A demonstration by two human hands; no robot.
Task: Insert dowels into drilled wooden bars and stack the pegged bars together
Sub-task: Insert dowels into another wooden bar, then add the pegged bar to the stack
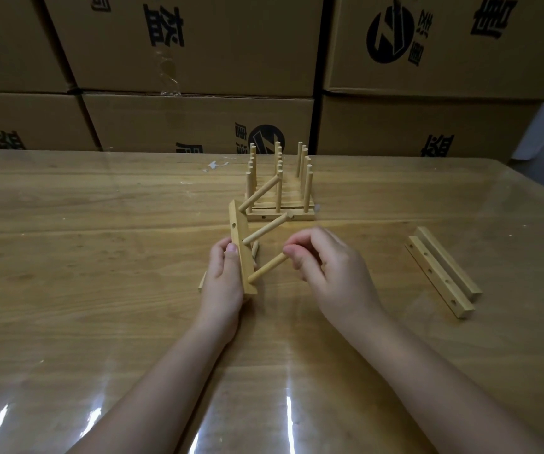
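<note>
Currently the third dowel (268, 267) is being seated in the bar (239, 247), which is gripped near desk (100, 257) centre by the left hand (223, 283). The dowel tip is pinched by fingers (291, 251) of the right hand (326, 273). A straight push is needed next.

Dim, warm light is falling; white glare streaks are gleaming on the desk (67, 371), edges bowing wide-angle.

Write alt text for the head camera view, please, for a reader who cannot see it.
A person's left hand holds a wooden bar on edge at a table while the right hand pinches the nearest of three dowels sticking out of it. Behind stands a stack of pegged bars; two drilled bars without dowels lie to the right. Cardboard boxes fill the background.
</note>
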